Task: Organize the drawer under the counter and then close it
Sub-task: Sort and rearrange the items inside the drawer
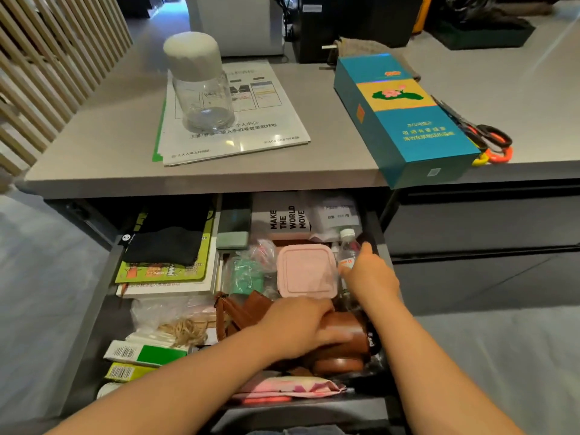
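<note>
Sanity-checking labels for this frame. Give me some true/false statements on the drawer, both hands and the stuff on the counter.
1. The drawer is open. True.
2. The glass jar stands upright on the papers. True.
3. The scissors lie inside the drawer. False: they lie on the counter, beside the teal box.
4. The pink box has its lid off. False: the lid is on.
5. The left hand rests on the brown leather case. True.
6. The right hand is up on the counter. False: it is in the drawer, thumb and forefinger either side of the small bottle.
</note>
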`<state>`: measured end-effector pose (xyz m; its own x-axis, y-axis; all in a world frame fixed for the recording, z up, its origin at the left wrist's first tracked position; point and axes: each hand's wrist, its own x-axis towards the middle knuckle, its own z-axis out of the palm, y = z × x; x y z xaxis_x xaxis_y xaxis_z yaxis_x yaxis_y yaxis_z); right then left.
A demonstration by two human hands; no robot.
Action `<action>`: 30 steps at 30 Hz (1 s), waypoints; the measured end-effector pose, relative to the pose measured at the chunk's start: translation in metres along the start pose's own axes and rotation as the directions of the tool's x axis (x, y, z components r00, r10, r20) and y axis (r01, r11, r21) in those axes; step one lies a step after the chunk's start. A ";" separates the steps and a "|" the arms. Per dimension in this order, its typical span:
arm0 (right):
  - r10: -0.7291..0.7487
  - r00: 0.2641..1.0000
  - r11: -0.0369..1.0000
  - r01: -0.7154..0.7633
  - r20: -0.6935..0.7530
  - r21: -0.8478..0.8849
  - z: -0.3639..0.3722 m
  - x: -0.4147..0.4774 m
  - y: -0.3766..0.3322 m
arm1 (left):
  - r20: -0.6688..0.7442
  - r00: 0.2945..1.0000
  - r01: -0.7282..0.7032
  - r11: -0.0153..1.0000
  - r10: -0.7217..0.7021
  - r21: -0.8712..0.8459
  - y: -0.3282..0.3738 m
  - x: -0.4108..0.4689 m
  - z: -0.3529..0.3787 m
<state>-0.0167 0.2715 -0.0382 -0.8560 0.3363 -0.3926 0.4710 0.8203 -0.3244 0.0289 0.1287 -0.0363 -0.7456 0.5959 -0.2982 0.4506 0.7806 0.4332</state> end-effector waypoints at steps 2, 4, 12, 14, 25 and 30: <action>-0.101 0.991 0.995 0.100 -0.092 -0.012 0.002 -0.003 -0.002 | -0.180 0.980 0.081 0.995 -0.089 -0.052 -0.008 0.007 -0.003; -0.215 0.966 0.977 0.213 -0.142 -0.030 0.005 -0.004 -0.002 | -0.240 0.958 0.139 0.987 -0.155 -0.081 -0.019 0.019 -0.003; -0.317 0.948 0.941 0.316 0.017 -0.119 0.014 0.007 0.005 | -0.188 0.875 0.331 0.836 -0.446 -0.438 -0.023 0.050 0.005; -0.290 0.952 0.941 0.301 0.094 -0.156 0.014 0.009 0.004 | -0.175 0.861 0.350 0.805 -0.478 -0.480 -0.022 0.051 0.003; -0.205 0.972 0.962 0.221 0.112 -0.161 0.015 0.008 0.007 | -0.008 0.747 0.254 0.297 -0.665 -0.921 -0.018 0.044 0.014; -0.234 0.967 0.968 0.242 0.105 -0.068 0.004 0.009 0.014 | -0.171 0.847 0.434 0.841 -0.503 -0.324 -0.028 0.039 0.004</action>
<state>-0.0173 0.2838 -0.0497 -0.9152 0.0845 -0.3940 0.2346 0.9066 -0.3507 -0.0107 0.1308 -0.0630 -0.9424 0.0798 -0.3249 -0.1038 0.8535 0.5107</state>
